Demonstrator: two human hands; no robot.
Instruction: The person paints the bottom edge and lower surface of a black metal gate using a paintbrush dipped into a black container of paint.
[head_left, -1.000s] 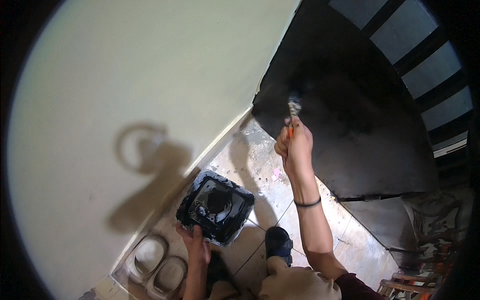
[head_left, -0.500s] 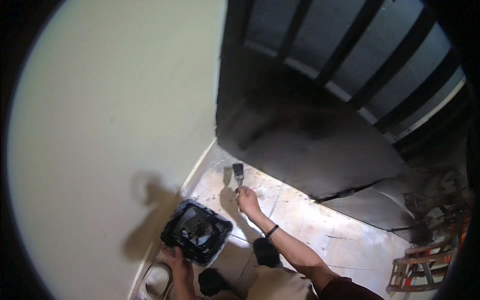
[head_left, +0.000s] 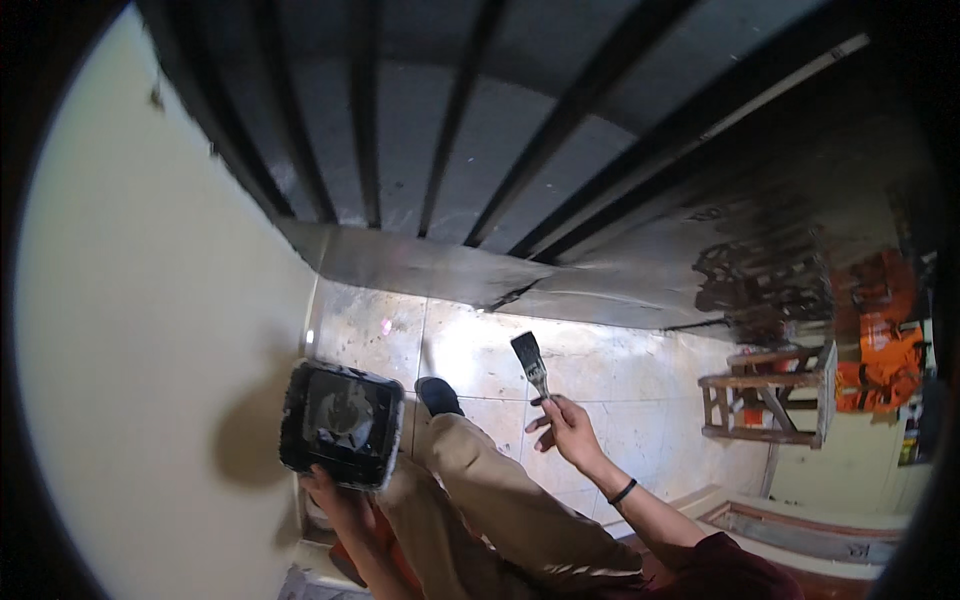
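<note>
One left hand in front of me curls round the near rim of a black-smeared tray close to the pale wall. Further right, the half-closed right hand grips a paintbrush by its handle, above the tiled floor.

Left hand has a pretty messy square tub by its near edge, right hand has a black-bristled brush pointing away. Barred dark gate ahead, wooden stool off right.

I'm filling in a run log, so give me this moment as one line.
left hand: holding paint tray | right hand: holding brush, apart from paint tray | around: pale wall on left, wooden stool on right
</note>
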